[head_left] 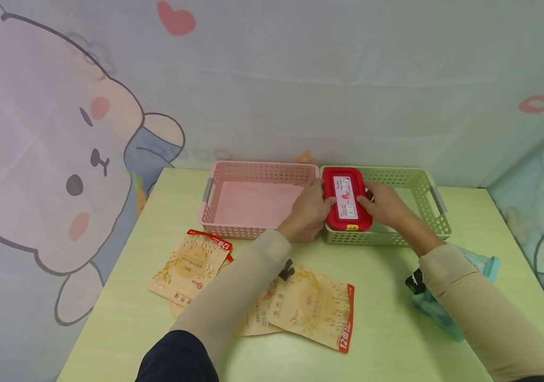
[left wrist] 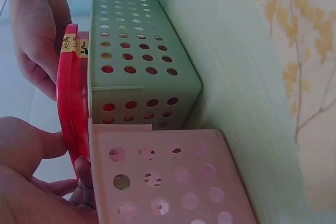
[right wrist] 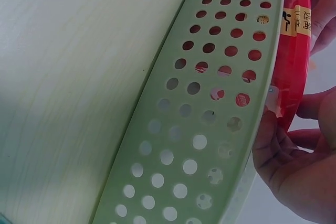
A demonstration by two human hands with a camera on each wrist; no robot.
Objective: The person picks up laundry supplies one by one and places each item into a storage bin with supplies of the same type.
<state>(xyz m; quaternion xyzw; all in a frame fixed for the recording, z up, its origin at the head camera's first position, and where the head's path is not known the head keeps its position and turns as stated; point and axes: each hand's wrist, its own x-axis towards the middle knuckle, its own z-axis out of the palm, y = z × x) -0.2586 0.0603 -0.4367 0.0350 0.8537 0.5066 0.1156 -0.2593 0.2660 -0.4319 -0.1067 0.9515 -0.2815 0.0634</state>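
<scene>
A red lidded container (head_left: 347,199) with a pink-and-white label sits upright at the left end of the green basket (head_left: 377,240), its lid about level with the rim. My left hand (head_left: 311,204) grips its left side, thumb on the lid's edge. On the opposite side my right hand (head_left: 384,204) holds it the same way, thumb on top. In the left wrist view the red container (left wrist: 73,98) stands partly above the basket wall, with the left hand (left wrist: 37,171) around its near end. Its lower part is hidden by the basket, showing only through the holes.
A pink basket (head_left: 259,232) stands against the green one on the left. Several beige packets with red edges (head_left: 312,307) lie on the table in front. A teal packet (head_left: 439,313) is partly hidden under my right forearm. A printed cloth (head_left: 272,95) hangs behind the table.
</scene>
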